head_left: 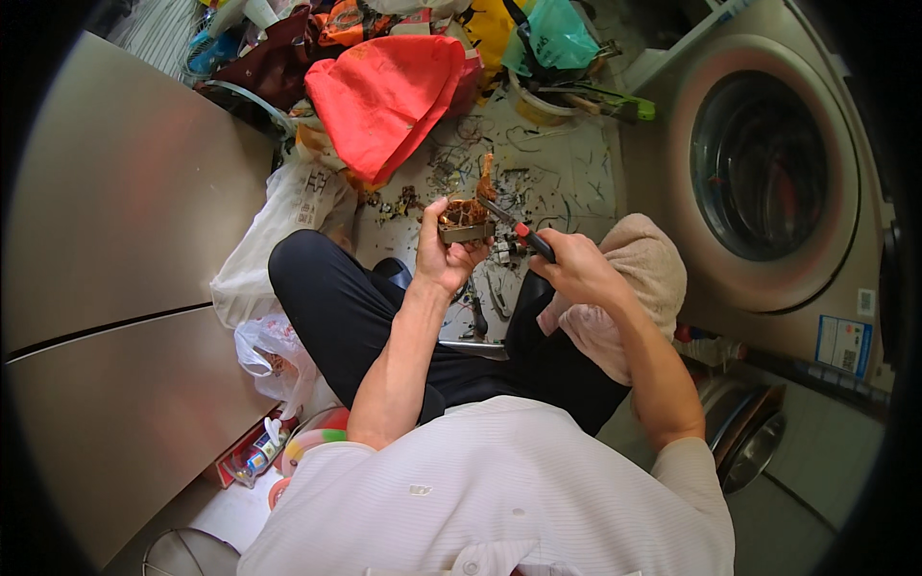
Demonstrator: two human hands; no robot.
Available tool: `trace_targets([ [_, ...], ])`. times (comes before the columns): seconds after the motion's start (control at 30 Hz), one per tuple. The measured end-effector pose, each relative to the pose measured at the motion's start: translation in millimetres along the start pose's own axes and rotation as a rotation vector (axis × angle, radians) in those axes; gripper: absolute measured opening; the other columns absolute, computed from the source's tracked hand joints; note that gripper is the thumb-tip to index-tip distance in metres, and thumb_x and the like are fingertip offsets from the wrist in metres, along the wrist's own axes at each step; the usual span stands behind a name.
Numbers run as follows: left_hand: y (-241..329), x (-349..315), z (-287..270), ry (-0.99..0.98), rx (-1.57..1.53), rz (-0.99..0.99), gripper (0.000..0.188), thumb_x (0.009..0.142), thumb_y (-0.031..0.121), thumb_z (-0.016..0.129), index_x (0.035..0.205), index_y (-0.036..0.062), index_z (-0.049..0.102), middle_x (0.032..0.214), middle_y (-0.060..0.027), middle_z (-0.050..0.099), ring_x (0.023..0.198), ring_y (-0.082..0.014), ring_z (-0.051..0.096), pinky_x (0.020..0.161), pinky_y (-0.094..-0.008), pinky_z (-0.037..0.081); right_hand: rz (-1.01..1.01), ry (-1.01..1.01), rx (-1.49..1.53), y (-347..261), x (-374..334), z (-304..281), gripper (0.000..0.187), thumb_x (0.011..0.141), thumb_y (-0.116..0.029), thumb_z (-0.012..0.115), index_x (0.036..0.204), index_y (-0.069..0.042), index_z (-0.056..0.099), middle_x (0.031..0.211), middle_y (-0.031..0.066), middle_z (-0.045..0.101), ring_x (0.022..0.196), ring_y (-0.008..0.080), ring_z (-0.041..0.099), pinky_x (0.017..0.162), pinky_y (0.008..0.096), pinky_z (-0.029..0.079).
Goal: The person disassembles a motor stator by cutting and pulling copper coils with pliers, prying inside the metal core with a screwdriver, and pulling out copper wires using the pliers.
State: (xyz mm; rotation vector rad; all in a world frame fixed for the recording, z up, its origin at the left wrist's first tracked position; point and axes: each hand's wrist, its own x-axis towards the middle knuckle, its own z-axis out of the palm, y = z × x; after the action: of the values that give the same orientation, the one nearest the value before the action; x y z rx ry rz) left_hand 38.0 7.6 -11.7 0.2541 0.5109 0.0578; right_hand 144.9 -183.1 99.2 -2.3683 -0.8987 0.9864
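My left hand (444, 257) is closed around a motor stator (466, 232), a metal core with copper windings, and holds it up over the littered floor. In my right hand (581, 269) is a pair of pliers (523, 233) with red and black handles, gripped from the right side. Its dark jaws meet the copper at the stator's upper right edge. A bundle of copper wire (486, 178) sticks up from there, beside the jaw tips. Whether the jaws are clamped on the wire is too small to tell.
Wire scraps and small parts (519, 182) litter the floor ahead. A red bag (384, 96) and a pile of bags lie beyond, beside a tub (543, 104). A washing machine (768, 163) stands right, a metallic cabinet (125, 202) left. A beige towel (639, 278) covers my right knee.
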Motion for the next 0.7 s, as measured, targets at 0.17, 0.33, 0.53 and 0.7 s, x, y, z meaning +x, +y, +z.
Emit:
trace_targets([
  [0.17, -8.7, 2.6, 2.8, 0.083, -0.096, -0.020, 0.042, 0.092, 0.050, 0.063, 0.109, 0.0115, 0.065, 0.098, -0.0067, 0.071, 0.079, -0.0245, 0.069, 0.068, -0.0386, 0.060, 0.038, -0.029, -0.128, -7.2, -3.7, -0.1, 0.030, 0.093, -0.029, 0.066, 0.107, -0.003, 0.065, 0.083, 0.0213, 0.070, 0.085, 0.0425, 0.068, 0.076, 0.0507, 0.052],
  [0.33, -6.6, 2.2, 5.8, 0.082, -0.043, -0.088, 0.043, 0.092, 0.051, 0.061, 0.105, 0.0108, 0.067, 0.093, -0.0085, 0.073, 0.074, -0.0275, 0.070, 0.054, -0.0344, 0.057, 0.064, 0.105, -0.402, 3.0, -1.6, -0.1, 0.031, 0.093, -0.032, 0.068, 0.103, -0.002, 0.064, 0.082, 0.0226, 0.070, 0.084, 0.0433, 0.067, 0.074, 0.0530, 0.050],
  [0.53, -9.9, 2.7, -0.4, 0.063, -0.088, -0.117, 0.047, 0.093, 0.048, 0.062, 0.111, 0.0049, 0.065, 0.099, -0.0122, 0.070, 0.081, -0.0311, 0.067, 0.063, -0.0347, 0.062, 0.198, -0.312, 0.057, -1.8, 1.7, -26.9, 0.025, 0.087, -0.011, 0.064, 0.111, -0.002, 0.066, 0.090, 0.0238, 0.071, 0.089, 0.0432, 0.067, 0.078, 0.0484, 0.053],
  [0.7, -11.6, 3.7, -1.2, 0.114, -0.151, -0.136, 0.048, 0.092, 0.047, 0.066, 0.111, 0.0031, 0.066, 0.101, -0.0140, 0.068, 0.086, -0.0327, 0.067, 0.059, -0.0322, 0.063, -0.040, 0.097, -0.403, 26.5, 0.3, -11.3, 0.037, 0.081, -0.001, 0.061, 0.118, -0.005, 0.064, 0.099, 0.0235, 0.070, 0.097, 0.0434, 0.066, 0.082, 0.0499, 0.052],
])
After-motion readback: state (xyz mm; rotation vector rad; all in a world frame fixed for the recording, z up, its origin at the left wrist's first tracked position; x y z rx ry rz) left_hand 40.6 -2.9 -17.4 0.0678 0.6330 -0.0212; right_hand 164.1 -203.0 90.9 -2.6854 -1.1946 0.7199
